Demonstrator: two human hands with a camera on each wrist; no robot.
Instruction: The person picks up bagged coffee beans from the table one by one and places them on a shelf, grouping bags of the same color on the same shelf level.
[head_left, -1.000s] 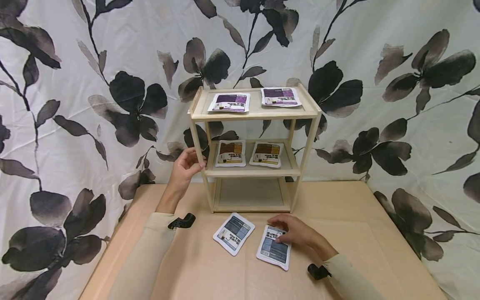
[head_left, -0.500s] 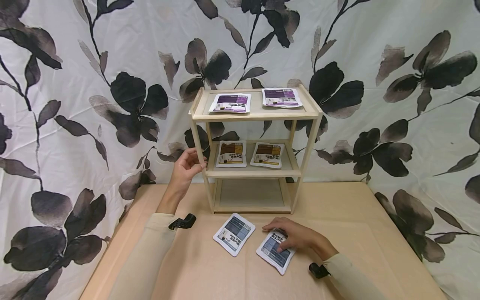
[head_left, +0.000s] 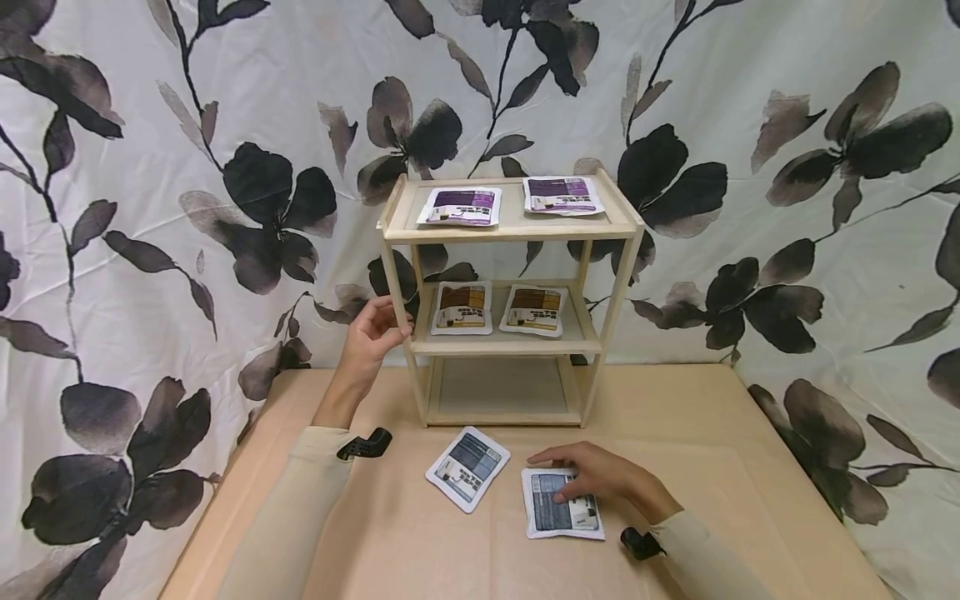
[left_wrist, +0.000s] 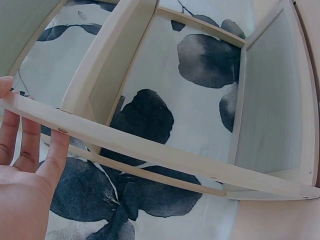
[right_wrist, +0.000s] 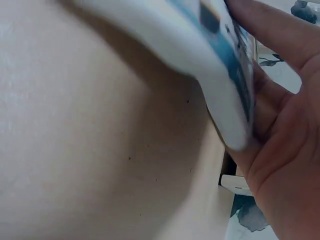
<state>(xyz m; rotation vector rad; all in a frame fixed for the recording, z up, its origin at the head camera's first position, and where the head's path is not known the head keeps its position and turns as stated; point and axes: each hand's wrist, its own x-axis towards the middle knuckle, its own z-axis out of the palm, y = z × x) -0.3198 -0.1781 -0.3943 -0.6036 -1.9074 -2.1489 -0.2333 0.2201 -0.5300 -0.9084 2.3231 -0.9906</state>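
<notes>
My right hand [head_left: 607,479] pinches a white-edged blue pouch [head_left: 547,517] over the table's front right, thumb on its printed face and fingers underneath. In the right wrist view the same pouch [right_wrist: 220,75] is tilted, its shadow falling on the tabletop. A second blue pouch [head_left: 468,468] lies flat and slanted to its left. At the small wooden three-tier shelf [head_left: 510,344], my left hand [head_left: 366,342] grips the front left post. The left wrist view has several fingers [left_wrist: 55,155] behind that post [left_wrist: 130,140] and the thumb tip at its front.
Two purple pouches [head_left: 461,206] lie on the top tier, and two brown-and-yellow pouches [head_left: 461,308] on the middle one. The bottom tier [head_left: 502,387] is bare. A floral cloth [head_left: 675,275] hangs behind the tan table [head_left: 675,417].
In my right hand the blue pouch has turned about a quarter turn, its printed white end swinging from the far side to the right. My left hand stays on the post.
</notes>
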